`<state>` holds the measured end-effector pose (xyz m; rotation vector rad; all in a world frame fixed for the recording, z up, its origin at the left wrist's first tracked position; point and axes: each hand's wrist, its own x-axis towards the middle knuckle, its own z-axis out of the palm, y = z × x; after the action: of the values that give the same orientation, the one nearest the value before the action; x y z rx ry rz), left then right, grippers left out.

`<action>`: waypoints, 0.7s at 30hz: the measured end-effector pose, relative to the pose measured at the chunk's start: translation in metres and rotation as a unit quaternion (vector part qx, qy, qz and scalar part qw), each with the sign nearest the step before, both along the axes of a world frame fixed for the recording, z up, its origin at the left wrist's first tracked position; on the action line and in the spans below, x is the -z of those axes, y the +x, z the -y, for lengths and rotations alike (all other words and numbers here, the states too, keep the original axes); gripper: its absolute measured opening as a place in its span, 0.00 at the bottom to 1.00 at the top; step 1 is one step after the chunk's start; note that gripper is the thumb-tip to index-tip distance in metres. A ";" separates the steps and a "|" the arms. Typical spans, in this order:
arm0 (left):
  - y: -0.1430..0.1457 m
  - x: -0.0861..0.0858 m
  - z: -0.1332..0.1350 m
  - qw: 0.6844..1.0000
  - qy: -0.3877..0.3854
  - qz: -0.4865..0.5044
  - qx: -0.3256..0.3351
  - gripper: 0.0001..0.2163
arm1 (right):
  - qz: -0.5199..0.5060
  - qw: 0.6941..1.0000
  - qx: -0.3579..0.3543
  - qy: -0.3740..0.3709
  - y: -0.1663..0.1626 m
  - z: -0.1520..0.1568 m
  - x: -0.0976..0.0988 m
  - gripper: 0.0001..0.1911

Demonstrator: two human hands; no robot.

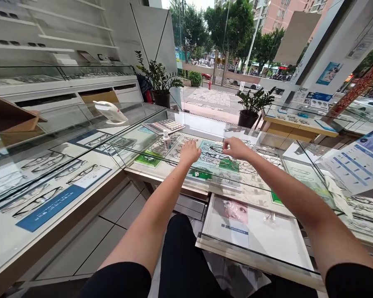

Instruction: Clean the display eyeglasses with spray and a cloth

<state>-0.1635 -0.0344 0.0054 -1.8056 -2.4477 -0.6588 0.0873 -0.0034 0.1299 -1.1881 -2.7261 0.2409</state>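
Observation:
My left hand lies palm down on the glass counter top, its fingers stretched forward and slightly apart. Farther right, my right hand is held low over the same glass with its fingers curled into a pinch. A dark pair of eyeglasses shows right beside those fingertips; whether they grip it I cannot tell. Many more eyeglass frames lie under and around the hands, some over green cards. A small white spray bottle stands on the glass to the left of my left hand.
Below the counter a drawer is pulled out in front of me. A flat case lies behind the bottle, and a white handheld device stands farther left. Potted plants line the window. A printed display box stands at the right.

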 end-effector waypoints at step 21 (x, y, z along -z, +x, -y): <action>0.000 -0.002 0.000 1.000 -0.020 -0.009 0.004 0.23 | 0.086 0.995 0.013 0.049 -0.049 -0.095 0.069 0.03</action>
<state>-0.1632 -0.0344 0.0069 -1.8270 -2.4605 -0.5959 0.0381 0.0911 0.0610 -1.2710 -2.8281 0.0012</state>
